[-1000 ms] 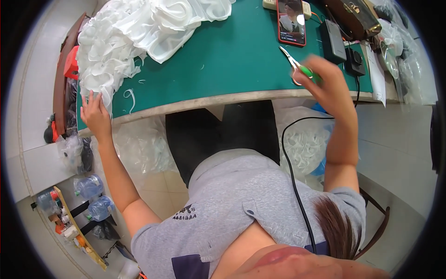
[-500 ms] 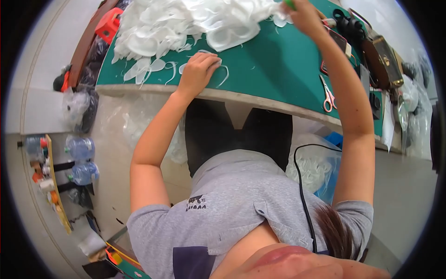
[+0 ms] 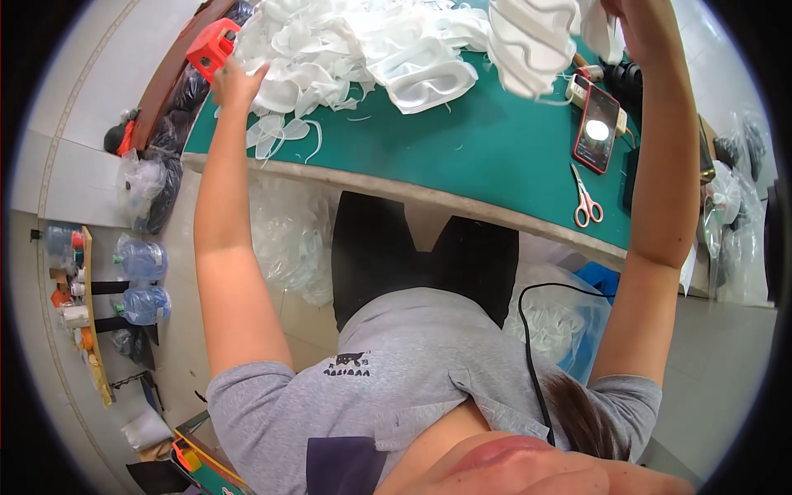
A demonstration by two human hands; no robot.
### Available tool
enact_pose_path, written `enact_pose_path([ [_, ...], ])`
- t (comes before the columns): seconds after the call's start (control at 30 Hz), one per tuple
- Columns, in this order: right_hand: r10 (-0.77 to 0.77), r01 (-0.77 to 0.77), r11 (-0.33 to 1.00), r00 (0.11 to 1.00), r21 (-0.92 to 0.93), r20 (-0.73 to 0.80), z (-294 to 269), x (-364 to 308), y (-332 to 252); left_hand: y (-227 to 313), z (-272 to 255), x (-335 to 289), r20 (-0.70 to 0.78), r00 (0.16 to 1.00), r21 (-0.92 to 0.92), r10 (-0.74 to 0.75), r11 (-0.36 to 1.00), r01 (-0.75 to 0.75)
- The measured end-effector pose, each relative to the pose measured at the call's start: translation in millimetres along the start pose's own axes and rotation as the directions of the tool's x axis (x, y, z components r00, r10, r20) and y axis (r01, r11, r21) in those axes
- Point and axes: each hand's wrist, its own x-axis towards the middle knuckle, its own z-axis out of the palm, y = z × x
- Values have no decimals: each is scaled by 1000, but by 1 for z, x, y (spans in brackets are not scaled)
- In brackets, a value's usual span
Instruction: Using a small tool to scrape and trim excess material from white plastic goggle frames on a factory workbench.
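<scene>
My left hand (image 3: pixel 237 84) is at the far left of the table, thumb and fingers apart, beside a red box-like holder (image 3: pixel 213 46) and the edge of a heap of thin white moulded pieces (image 3: pixel 305 58). Whether its fingertips touch the holder is hard to see. High on the right, my right hand (image 3: pixel 648 33) is partly cut off by the picture's upper edge. It grips white moulded pieces with wavy ridges (image 3: pixel 532 45), which hang above the green tabletop (image 3: pixel 396 140). Thin white offcut strips (image 3: pixel 280 136) lie near the table's front left edge.
Pink-handled scissors (image 3: pixel 586 202) and a lit phone in a red case (image 3: pixel 597 130) lie on the right of the table. A black cable (image 3: pixel 528 330) runs down at my right. Below the table are clear plastic bags (image 3: pixel 289 239), and water bottles (image 3: pixel 142 261) stand at left.
My left hand has left the small white piece at the front edge and moved left toward the red holder. My right hand has swung right; ridged white pieces now show there, the green item no longer.
</scene>
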Motion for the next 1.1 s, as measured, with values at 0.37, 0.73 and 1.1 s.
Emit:
enact_pose_path([
  [0.37,238,-240,971,945,-23,224,-5,-39,20,-33,19,134,-145,964,-337,-224,927,165],
  [0.73,97,-76,995,905,-68,415,-7,-74,45,13,56,80,-194,951,-181,243,943,-278],
  [1.1,75,-188,939,929,288,361,23,-66,0,153,-143,-173,198,284,-888,938,49,458],
])
